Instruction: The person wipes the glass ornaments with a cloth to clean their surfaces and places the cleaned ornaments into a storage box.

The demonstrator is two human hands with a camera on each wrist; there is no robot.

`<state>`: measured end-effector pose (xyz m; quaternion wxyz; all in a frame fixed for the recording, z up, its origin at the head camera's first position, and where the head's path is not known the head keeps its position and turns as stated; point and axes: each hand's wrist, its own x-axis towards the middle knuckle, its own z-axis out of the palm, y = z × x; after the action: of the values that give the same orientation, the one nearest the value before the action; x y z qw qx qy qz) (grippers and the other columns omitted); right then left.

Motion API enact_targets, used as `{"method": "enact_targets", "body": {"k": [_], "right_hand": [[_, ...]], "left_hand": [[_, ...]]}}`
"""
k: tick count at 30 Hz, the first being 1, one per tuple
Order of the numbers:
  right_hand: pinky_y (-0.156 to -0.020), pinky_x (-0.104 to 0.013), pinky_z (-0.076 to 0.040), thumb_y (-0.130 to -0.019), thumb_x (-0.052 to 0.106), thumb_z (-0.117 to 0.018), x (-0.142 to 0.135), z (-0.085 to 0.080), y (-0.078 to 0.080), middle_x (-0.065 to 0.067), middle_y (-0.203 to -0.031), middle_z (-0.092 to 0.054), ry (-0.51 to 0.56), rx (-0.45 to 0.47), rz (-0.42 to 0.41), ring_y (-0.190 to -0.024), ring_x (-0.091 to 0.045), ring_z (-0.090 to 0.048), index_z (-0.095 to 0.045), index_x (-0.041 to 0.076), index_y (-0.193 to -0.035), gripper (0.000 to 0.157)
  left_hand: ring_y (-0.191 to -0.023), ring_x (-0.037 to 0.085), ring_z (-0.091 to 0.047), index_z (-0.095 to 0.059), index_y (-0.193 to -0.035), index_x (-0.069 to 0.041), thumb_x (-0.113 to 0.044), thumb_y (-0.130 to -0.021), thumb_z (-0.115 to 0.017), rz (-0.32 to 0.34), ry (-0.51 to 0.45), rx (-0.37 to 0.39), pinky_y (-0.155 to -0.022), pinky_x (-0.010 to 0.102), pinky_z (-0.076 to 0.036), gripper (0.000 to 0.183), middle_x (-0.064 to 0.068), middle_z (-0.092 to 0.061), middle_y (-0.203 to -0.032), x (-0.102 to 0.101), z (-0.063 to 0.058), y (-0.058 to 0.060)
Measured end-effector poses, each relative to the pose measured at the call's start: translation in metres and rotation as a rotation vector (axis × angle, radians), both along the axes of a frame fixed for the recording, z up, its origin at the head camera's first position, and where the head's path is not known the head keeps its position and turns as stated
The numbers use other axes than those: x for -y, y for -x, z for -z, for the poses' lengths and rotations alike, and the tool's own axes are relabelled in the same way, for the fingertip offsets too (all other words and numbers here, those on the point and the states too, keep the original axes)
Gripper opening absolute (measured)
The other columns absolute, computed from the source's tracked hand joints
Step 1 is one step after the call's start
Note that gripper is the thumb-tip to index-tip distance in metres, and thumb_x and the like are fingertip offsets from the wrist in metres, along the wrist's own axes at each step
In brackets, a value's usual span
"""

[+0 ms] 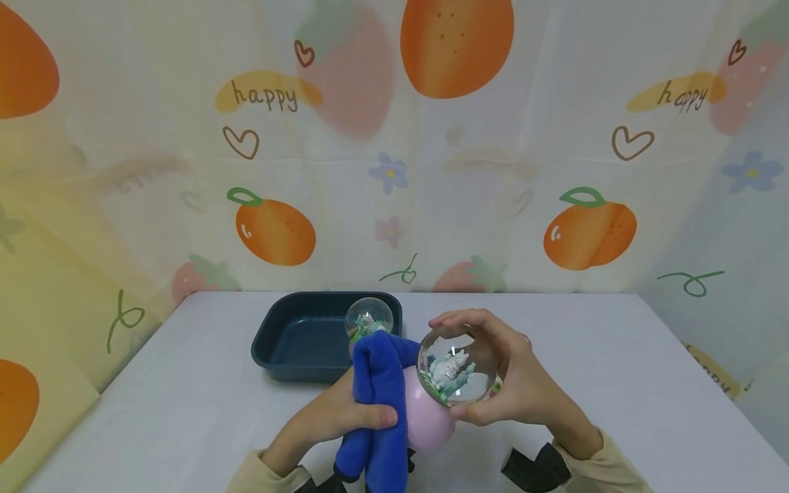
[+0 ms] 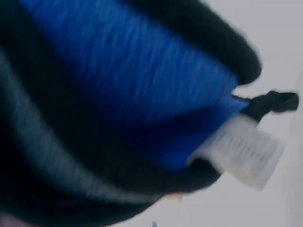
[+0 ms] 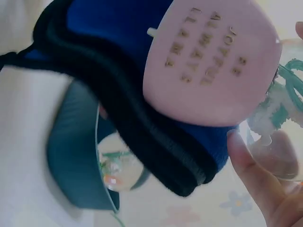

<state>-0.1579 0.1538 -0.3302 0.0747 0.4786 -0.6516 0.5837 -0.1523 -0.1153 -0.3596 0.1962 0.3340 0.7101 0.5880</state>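
Tilted over the table's front, a snow globe with a white and green figure inside has a pink base pointing down toward me. My right hand grips its glass ball between thumb and fingers. With a blue cloth bunched in it, my left hand keeps the cloth against the base. Raised letters on the base's underside show in the right wrist view. The cloth's dark edging, white tag and hanging loop appear in the left wrist view. Cloth hides part of the left fingers.
Behind the hands, a dark teal bin stands on the white table. A second snow globe is at the bin's right end, partly covered by the cloth. A fruit-printed curtain hangs along the table's back edge.
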Motion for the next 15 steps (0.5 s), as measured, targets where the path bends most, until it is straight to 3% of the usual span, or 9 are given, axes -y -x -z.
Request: {"method": "enact_targets", "body": {"k": [6,13,15], "right_hand": [[-0.082,-0.033,-0.059,-0.068,-0.007,-0.083,0.007,0.005,-0.004,-0.017,-0.132,-0.054,-0.034,0.112,0.068,-0.1,-0.022,-0.07,-0.038,0.003,-0.14,0.085],[-0.084,-0.03,-0.052,-0.07,0.027,-0.089,0.014,0.006,-0.009,0.003,-0.125,-0.061,-0.253,0.089,0.554,-0.106,-0.015,-0.059,-0.051,0.028,-0.135,0.075],[-0.082,-0.032,-0.051,-0.071,0.03,-0.089,0.014,0.005,-0.009,0.004,-0.122,-0.062,-0.273,0.088,0.586,-0.102,-0.015,-0.059,-0.053,0.029,-0.134,0.073]], "left_hand": [[-0.11,0.027,-0.061,-0.034,-0.143,0.0,-0.053,-0.086,-0.069,-0.11,-0.005,0.025,-0.091,0.044,-0.055,0.085,0.02,-0.056,-0.128,-0.005,0.004,0.0],[-0.108,0.026,-0.063,-0.041,-0.14,-0.003,-0.049,-0.086,-0.071,-0.216,0.037,-0.013,-0.089,0.045,-0.057,0.078,0.018,-0.06,-0.127,-0.007,0.006,0.002],[-0.108,0.026,-0.063,-0.042,-0.14,-0.004,-0.048,-0.085,-0.072,-0.24,0.055,-0.019,-0.089,0.044,-0.057,0.076,0.017,-0.06,-0.127,-0.007,0.005,0.003]]}}
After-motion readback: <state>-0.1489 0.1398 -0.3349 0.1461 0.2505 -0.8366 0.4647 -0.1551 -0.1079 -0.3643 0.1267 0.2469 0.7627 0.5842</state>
